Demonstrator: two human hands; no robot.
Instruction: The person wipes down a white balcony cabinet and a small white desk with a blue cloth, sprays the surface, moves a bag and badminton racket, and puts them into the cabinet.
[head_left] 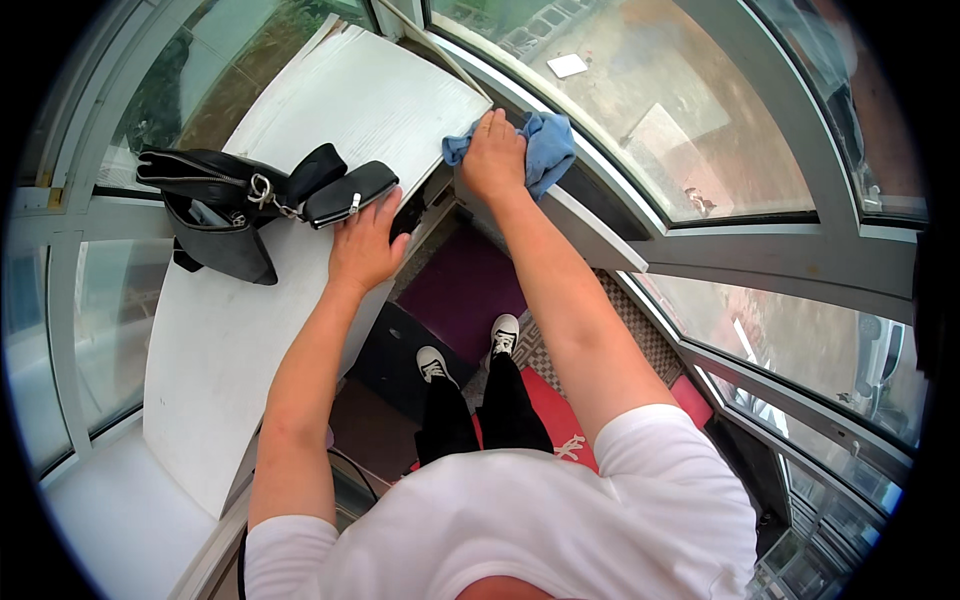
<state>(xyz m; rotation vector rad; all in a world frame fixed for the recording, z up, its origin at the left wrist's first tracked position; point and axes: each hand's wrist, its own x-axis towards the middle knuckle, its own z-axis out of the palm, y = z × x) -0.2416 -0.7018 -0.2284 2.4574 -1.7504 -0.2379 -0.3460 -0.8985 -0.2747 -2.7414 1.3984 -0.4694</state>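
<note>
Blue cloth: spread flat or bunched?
Bunched: the blue cloth is crumpled at the right hand, its creased folds bulging out on both sides.

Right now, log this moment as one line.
left hand: flat on white table, beside black pouch | right hand: holding blue cloth near table corner | black bag: open, on table

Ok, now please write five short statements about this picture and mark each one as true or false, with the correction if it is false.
1. The right hand holds a blue cloth. True.
2. The left hand is closed in a fist. False: it is open, next to a small black pouch.
3. A black bag lies on the white tabletop. True.
4. The blue cloth is left of the black bag. False: it is to the right.
5. The person wears a white shirt with short sleeves. True.
</note>
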